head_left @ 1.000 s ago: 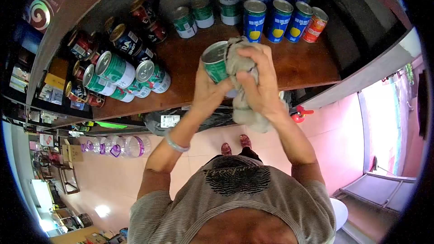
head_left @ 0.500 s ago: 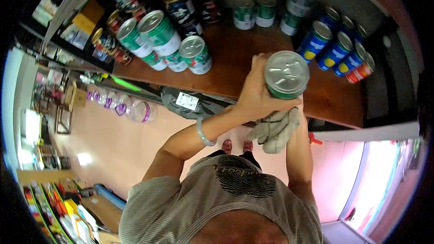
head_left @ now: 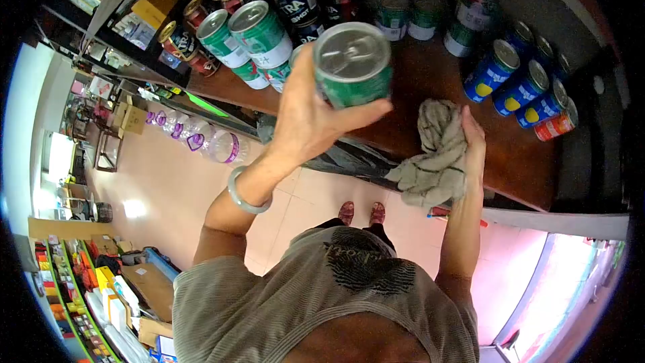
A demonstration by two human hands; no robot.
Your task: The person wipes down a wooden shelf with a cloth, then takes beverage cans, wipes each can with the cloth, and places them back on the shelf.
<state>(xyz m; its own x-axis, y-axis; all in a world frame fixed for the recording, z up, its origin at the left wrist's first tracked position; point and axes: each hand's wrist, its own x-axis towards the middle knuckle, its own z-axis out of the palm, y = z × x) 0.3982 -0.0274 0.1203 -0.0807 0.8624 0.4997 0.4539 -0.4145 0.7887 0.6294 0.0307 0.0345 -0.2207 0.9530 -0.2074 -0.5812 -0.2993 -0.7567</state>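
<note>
My left hand is wrapped round a green and white drink can, raised above the wooden shelf with its silver lid toward me. Against my right hand a crumpled grey-beige cloth is gripped, over the front part of the shelf. Just left of the raised can, green cans stand stacked in two layers. One of them is mostly hidden behind my left hand.
Blue cans and a red-orange can stand on the right. More green cans are at the back, dark cans at the back left. Below on the floor are clear plastic bottles with purple handles.
My left hand has carried the can left, toward the stacked green cans. My right hand, then mostly hidden under the can, is now apart from it, with the cloth over the shelf.
</note>
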